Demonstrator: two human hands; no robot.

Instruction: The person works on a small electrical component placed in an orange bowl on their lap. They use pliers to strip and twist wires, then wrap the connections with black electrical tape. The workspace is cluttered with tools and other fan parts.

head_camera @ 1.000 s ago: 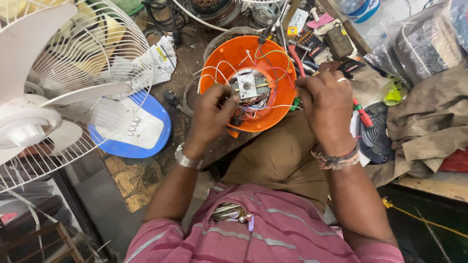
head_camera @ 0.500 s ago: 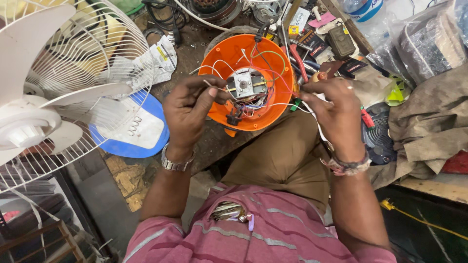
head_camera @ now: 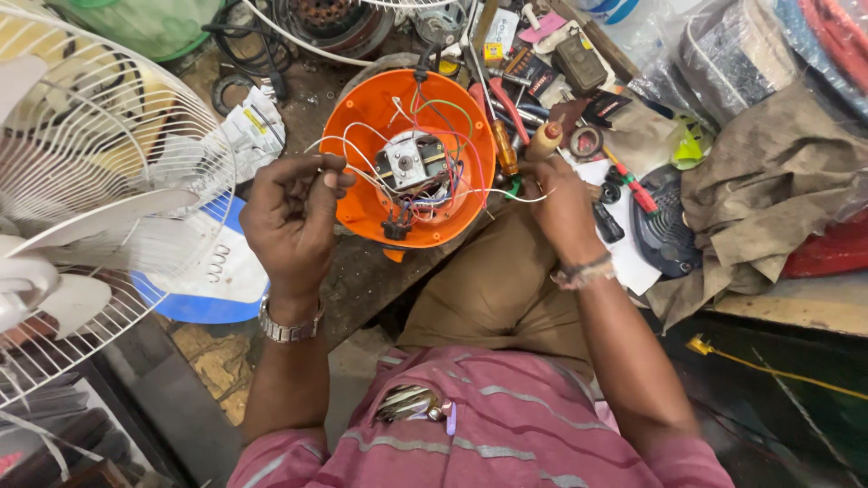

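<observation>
An orange round fan housing (head_camera: 362, 199) lies open on the dark bench, with a grey motor block (head_camera: 411, 161) and loose coloured wires inside. My left hand (head_camera: 291, 217) is to its left, fingers pinched on thin white wires (head_camera: 348, 167) that run into the housing. My right hand (head_camera: 559, 203) is at the housing's right edge, holding the end of another white wire (head_camera: 506, 195) pulled taut across the rim. A screwdriver with an amber handle (head_camera: 504, 146) lies right beside the housing.
A white wire fan guard with blades (head_camera: 99, 208) fills the left side, over a blue and white base (head_camera: 221, 271). Tools, pliers and small parts (head_camera: 542, 72) crowd the bench behind. A brown cloth (head_camera: 768, 181) and a dark fan part (head_camera: 665, 226) lie at right.
My left hand has moved left, away from the housing, drawing white wires out. My right hand has shifted down to the housing's right rim, pulling a wire sideways.
</observation>
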